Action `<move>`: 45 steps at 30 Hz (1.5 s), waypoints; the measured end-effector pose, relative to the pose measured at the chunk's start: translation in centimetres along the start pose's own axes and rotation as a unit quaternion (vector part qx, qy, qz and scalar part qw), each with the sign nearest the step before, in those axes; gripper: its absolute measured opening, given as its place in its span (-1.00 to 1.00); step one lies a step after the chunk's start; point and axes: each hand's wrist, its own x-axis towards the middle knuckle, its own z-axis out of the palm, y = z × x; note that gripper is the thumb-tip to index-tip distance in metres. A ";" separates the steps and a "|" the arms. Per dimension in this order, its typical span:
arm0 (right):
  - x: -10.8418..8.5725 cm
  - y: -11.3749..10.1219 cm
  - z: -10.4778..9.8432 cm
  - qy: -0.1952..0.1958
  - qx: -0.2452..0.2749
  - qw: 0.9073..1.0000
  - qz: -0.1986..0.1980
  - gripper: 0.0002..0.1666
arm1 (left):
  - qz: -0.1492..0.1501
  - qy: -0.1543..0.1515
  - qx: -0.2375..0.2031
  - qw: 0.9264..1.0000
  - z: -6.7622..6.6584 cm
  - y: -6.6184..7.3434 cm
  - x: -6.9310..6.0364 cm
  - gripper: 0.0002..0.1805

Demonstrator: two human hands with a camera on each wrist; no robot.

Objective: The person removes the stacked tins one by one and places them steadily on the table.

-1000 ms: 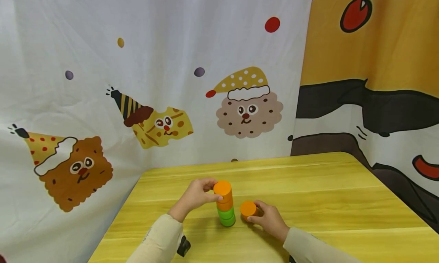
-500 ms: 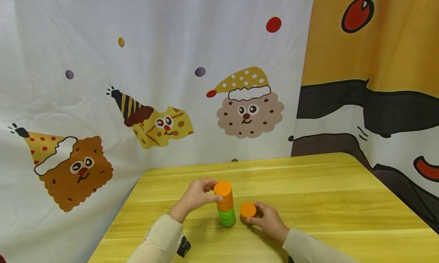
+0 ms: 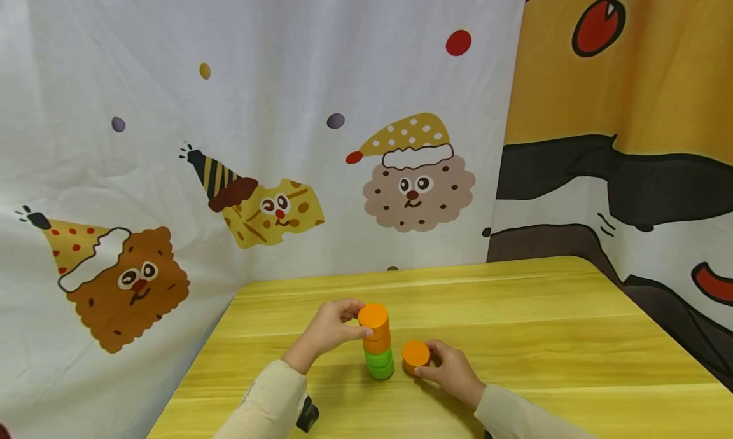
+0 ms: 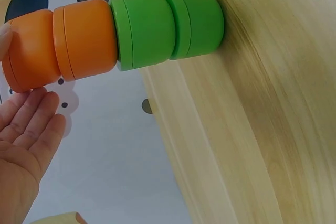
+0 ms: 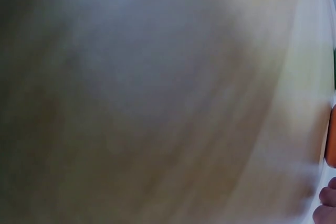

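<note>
Two orange round lidded containers stand on two green round lidded containers [image 4: 144, 30] in one upright stack, its bottom on the table. My left hand [image 3: 332, 326] holds the top orange container [image 3: 373, 318] from the left, thumb on the near side and fingers behind. Its fingers [image 4: 31, 114] are stretched out at that container in the left wrist view. To the right of the stack, a separate orange container [image 3: 415, 356] is on the table. My right hand [image 3: 453, 370] grips it from the right between thumb and fingers. Only a sliver of that hand shows in the right wrist view.
A yellow wood-grain table [image 3: 515, 324] bears everything. Behind it hangs a white curtain [image 3: 275, 76] with cartoon prints, and an orange, black and white one [image 3: 618, 102] at the right. A small black object [image 3: 307, 415] shows by the left sleeve.
Both hands keep their holds, and the stack and the separate container look unmoved. The whole head view has shifted by a few pixels.
</note>
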 end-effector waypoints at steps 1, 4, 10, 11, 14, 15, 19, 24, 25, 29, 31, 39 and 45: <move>0.0 -0.1 0.0 -0.001 0.001 1.000 0.004 -0.30 | 0.002 0.001 0.001 1.000 0.0 -0.1 0.0 -0.45; -0.1 -0.3 0.0 -0.003 -0.001 1.000 0.020 -0.16 | 0.007 0.003 0.001 1.000 0.2 -0.2 0.0 -0.45; -0.1 -1.1 -0.1 0.008 -0.001 1.000 0.024 -0.04 | 0.009 0.006 0.004 1.000 0.3 -0.3 -0.1 -0.36; -0.1 -1.4 -0.1 0.009 0.004 1.000 0.021 -0.06 | 0.008 0.006 0.004 1.000 0.3 -0.3 -0.1 -0.34; 0.2 -2.1 -0.3 0.011 0.012 1.000 0.006 -0.11 | 0.012 0.008 0.003 1.000 0.3 -0.3 -0.2 -0.32; 0.4 -2.5 -0.4 0.013 0.015 1.000 0.000 -0.13 | 0.014 0.008 0.004 1.000 0.3 -0.4 -0.2 -0.33; 1.1 -4.0 -0.9 0.013 0.026 0.999 -0.020 -0.18 | 0.024 0.004 0.006 1.000 0.4 -0.7 -0.3 -0.38; 1.8 -5.9 -1.3 -0.002 0.046 0.998 -0.036 -0.20 | 0.022 0.006 0.000 1.000 0.6 -1.3 -0.7 -0.40; 1.9 -6.2 -1.4 -0.006 0.049 0.998 -0.039 -0.19 | 0.019 0.007 -0.003 1.000 0.7 -1.5 -0.8 -0.39; 2.1 -7.2 -1.4 -0.018 0.064 0.997 -0.041 -0.17 | 0.015 0.009 -0.016 1.000 1.0 -1.8 -1.0 -0.41; 2.2 -7.5 -1.3 -0.020 0.065 0.997 -0.045 -0.17 | 0.016 0.011 -0.021 1.000 1.3 -2.0 -1.1 -0.43; 2.8 -8.8 -1.0 -0.033 0.057 0.996 -0.056 -0.16 | 0.015 0.025 -0.036 0.999 2.0 -2.5 -1.1 -0.48; 3.2 -9.6 -1.1 -0.043 0.060 0.995 -0.071 -0.14 | 0.013 0.022 -0.046 0.999 2.2 -2.8 -1.0 -0.48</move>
